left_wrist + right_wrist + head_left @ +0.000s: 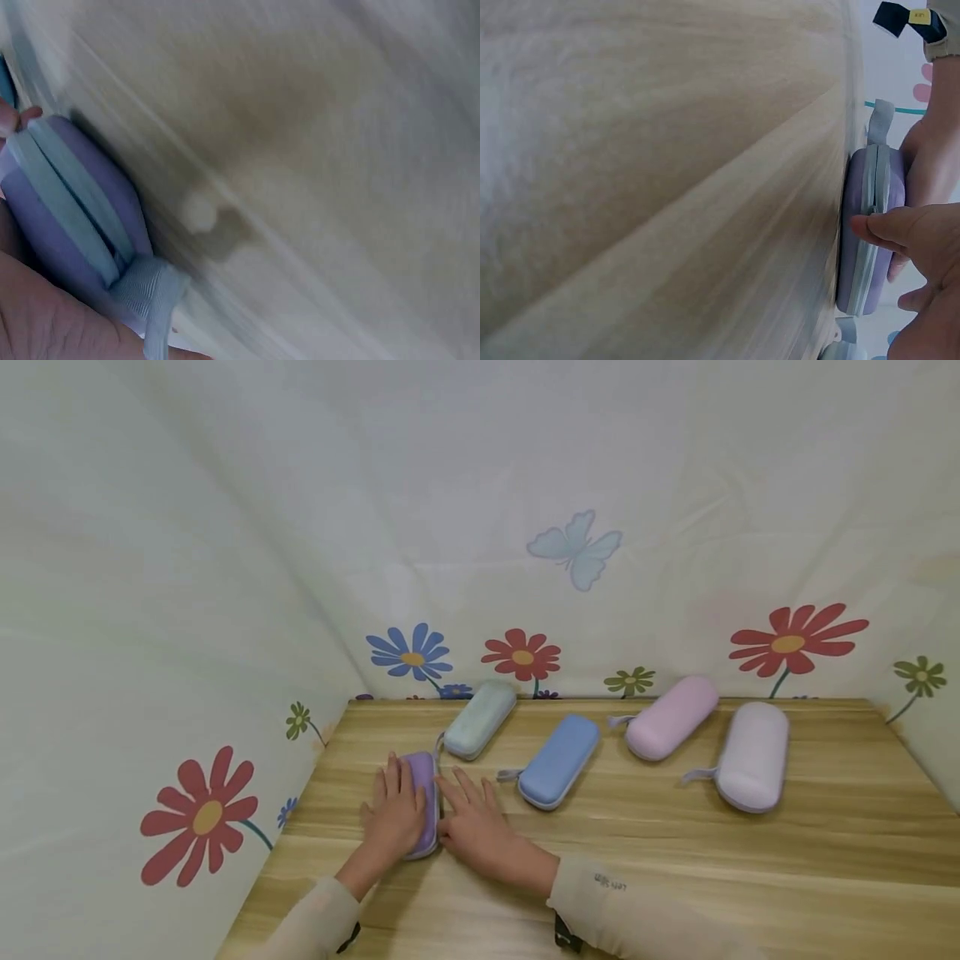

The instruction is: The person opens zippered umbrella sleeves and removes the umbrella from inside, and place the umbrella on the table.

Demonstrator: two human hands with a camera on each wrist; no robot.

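Observation:
A purple zip case (422,768) lies on the table at the left, its long side zip (875,180) facing right. My left hand (396,814) rests on its lid with fingers straight, pressing from the left; in the left wrist view part of that hand (52,319) lies along the case beside its grey fabric loop (154,289). At the right side of the case is my right hand (483,831), its other fingers spread. In the right wrist view its thumb and a finger (889,225) pinch at the zip, mostly hiding the zip pull.
A pale green case (480,720) lies just behind the purple one. To the right are a blue case (560,760), a pink case (672,718) and a white case (753,758). A flowered cloth (450,568) hangs around the wooden table (675,852).

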